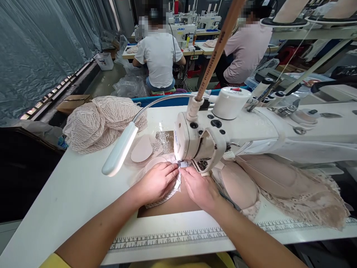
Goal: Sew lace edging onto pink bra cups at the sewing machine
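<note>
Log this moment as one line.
left hand: flat on lace piece | right hand: fingers at presser foot | lace pile: far left

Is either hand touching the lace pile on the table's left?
No, the left hand and right hand both rest on the lace piece at the sewing machine, apart from the lace pile.

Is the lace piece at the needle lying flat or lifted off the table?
Flat: both the left hand and right hand press the lace piece down on the table beside the presser foot.
</note>
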Demonstrator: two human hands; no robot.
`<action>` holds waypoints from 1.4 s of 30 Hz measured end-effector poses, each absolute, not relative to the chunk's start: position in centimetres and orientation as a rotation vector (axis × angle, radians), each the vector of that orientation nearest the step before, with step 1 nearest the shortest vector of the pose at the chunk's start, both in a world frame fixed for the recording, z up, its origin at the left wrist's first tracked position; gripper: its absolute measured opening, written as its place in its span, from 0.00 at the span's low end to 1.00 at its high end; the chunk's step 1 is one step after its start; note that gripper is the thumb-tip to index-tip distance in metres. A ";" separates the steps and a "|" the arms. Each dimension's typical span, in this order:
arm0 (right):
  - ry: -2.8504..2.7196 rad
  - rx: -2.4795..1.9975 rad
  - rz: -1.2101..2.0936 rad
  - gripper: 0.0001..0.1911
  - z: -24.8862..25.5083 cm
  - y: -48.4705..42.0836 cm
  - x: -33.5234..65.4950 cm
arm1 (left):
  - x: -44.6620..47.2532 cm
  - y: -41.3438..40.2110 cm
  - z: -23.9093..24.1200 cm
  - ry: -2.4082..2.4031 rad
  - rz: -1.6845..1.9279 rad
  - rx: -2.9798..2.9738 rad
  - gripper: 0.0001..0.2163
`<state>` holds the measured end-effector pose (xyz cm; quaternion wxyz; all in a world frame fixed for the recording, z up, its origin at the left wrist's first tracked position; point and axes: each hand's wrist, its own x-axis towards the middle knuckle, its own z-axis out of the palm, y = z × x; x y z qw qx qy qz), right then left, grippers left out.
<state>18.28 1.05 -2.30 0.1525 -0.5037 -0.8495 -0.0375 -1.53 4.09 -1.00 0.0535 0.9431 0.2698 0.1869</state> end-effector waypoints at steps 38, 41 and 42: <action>-2.414 -1.410 0.040 0.19 -2.1 1.1 18.7 | -2.9 4.5 -0.4 0.789 0.404 2.895 0.16; -2.460 -1.338 0.015 0.19 -2.1 1.1 18.7 | -3.0 4.6 -0.3 0.710 0.389 2.907 0.15; -2.476 -1.332 0.000 0.19 -2.1 1.1 18.7 | -3.0 4.7 -0.3 0.699 0.386 2.911 0.14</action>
